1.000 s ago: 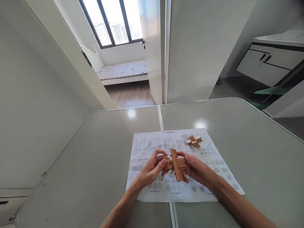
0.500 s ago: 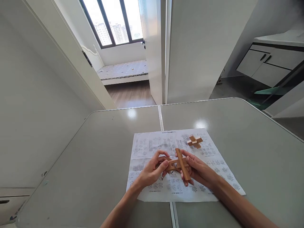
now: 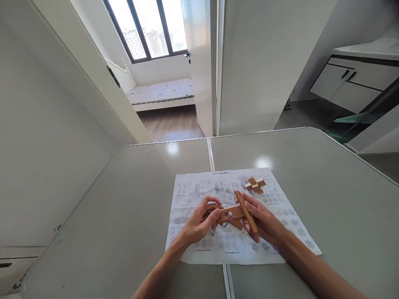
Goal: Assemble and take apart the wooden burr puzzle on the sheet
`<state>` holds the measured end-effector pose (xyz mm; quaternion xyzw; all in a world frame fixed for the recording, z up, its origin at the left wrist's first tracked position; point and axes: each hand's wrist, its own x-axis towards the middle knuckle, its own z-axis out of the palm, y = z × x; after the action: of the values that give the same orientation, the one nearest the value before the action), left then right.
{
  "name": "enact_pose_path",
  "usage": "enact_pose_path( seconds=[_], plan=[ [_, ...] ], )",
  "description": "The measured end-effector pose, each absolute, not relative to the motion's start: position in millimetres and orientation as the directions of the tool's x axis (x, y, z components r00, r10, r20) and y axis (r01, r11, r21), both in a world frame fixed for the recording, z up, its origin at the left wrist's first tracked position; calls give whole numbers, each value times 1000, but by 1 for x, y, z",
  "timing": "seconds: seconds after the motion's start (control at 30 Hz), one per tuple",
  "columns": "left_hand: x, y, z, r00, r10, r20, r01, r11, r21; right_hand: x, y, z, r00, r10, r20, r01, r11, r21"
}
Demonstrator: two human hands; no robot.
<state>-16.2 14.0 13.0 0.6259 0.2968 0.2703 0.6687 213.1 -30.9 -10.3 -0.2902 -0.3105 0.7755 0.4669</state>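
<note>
My left hand (image 3: 202, 219) is closed, thumb and fingers pinching the left end of flat wooden puzzle pieces (image 3: 225, 214) with notches cut in them. My right hand (image 3: 260, 216) is closed around a rounded wooden puzzle bar (image 3: 247, 212), which lies tilted across the right end of the flat pieces. A gap with white showing through sits between the bar and the left hand's grip. How the pieces join under the right fingers is hidden. Both hands are just above a printed instruction sheet (image 3: 193, 191) with small diagrams.
An assembled cross-shaped wooden puzzle (image 3: 255, 185) rests on the sheet's upper right part. The sheet lies across the seam of a grey table (image 3: 140, 216) with a raised metal edge. Beyond are an open door (image 3: 201, 62) and a bed (image 3: 165, 91).
My right hand has shifted slightly right with the rounded bar, which has tilted more. More of the flat pieces shows between the hands. My left hand has stayed nearly still.
</note>
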Motion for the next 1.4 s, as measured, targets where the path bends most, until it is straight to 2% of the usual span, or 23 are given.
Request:
enact_pose_path(
  seconds=[0.27, 0.5, 0.73, 0.83, 0.93, 1.0, 1.1, 1.2, 1.3, 1.4],
  plan=[
    [-16, 11, 17, 660, 751, -16, 17, 6, 1000, 208, -33, -10, -402, 913, -75, -601, -324, -730],
    [-14, 8, 17, 603, 797, 39, 23, -65, 998, 209, -30, -13, -330, 934, -140, -591, -320, -740],
    [-13, 9, 16, 605, 796, 30, 22, -54, 998, 210, -32, -24, -258, 946, -195, -556, -311, -771],
    [-15, 10, 15, 592, 806, 18, 10, -30, 999, 211, -32, -18, -248, 953, -173, -561, -286, -777],
    [-18, 11, 15, 567, 824, -3, 10, -4, 1000, 213, -30, -7, -108, 987, -120, -602, -161, -782],
    [-20, 13, 15, 543, 840, -8, 6, 6, 1000, 214, -28, -1, -32, 990, -134, -571, -128, -811],
    [-22, 16, 16, 511, 860, 8, 27, -25, 999, 210, -26, 0, 46, 979, -197, -411, -161, -897],
    [-21, 16, 17, 519, 854, 42, 158, -144, 977, 205, -26, -4, 125, 983, -135, -73, -126, -989],
    [-19, 13, 17, 572, 818, 58, 288, -267, 920, 202, -27, -10, 135, 990, 34, 296, -8, -955],
    [-17, 10, 15, 587, 808, 54, 385, -337, 859, 202, -27, -15, 84, 992, 94, 485, 42, -874]
  ],
)
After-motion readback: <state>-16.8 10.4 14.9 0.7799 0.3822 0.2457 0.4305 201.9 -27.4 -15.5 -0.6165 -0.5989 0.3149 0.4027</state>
